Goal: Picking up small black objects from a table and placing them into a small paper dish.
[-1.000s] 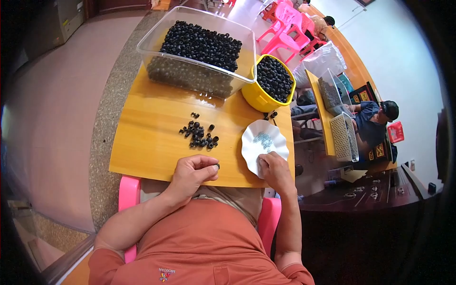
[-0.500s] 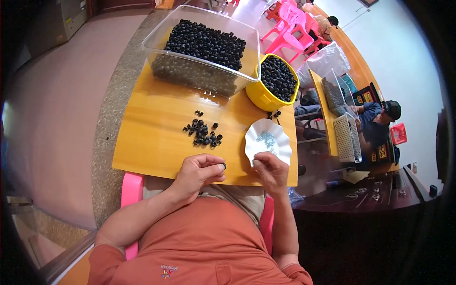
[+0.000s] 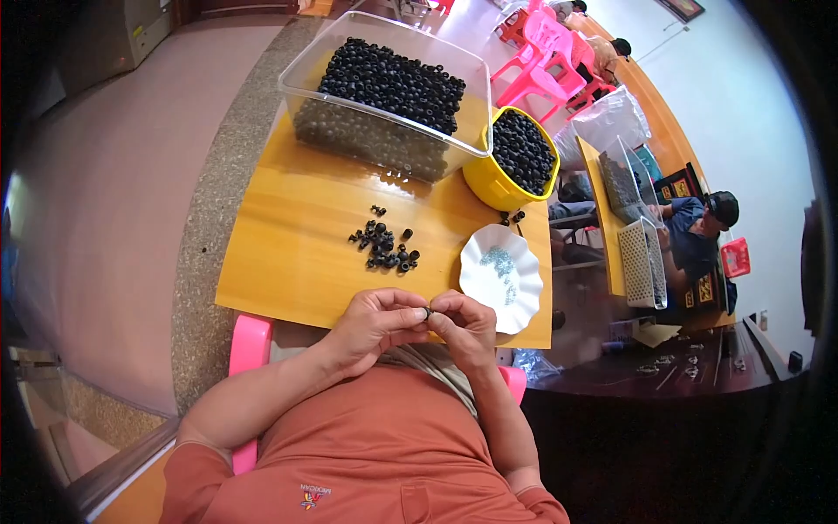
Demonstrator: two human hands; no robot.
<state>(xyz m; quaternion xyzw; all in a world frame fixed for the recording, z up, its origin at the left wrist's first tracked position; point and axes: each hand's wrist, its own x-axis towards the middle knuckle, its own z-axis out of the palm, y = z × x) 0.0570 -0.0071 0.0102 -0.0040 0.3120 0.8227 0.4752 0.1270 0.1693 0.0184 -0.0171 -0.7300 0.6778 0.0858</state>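
A: Fig. legend, pls. Hands?

B: I see the left hand [image 3: 377, 321] and right hand [image 3: 465, 325] meeting at the bench [image 3: 297, 253] front edge, fingertips pinched together on one small dark bead [image 3: 427, 313], both grasping it.

A: Other items?

B: Loose pile of black beads [image 3: 384, 246] mid-bench, just beyond the hands. White scalloped dish [image 3: 502, 279] w/ small pale bits to the right. Yellow tub [image 3: 511, 162] and clear bin [image 3: 388, 96], both full of black beads, at the far edge.
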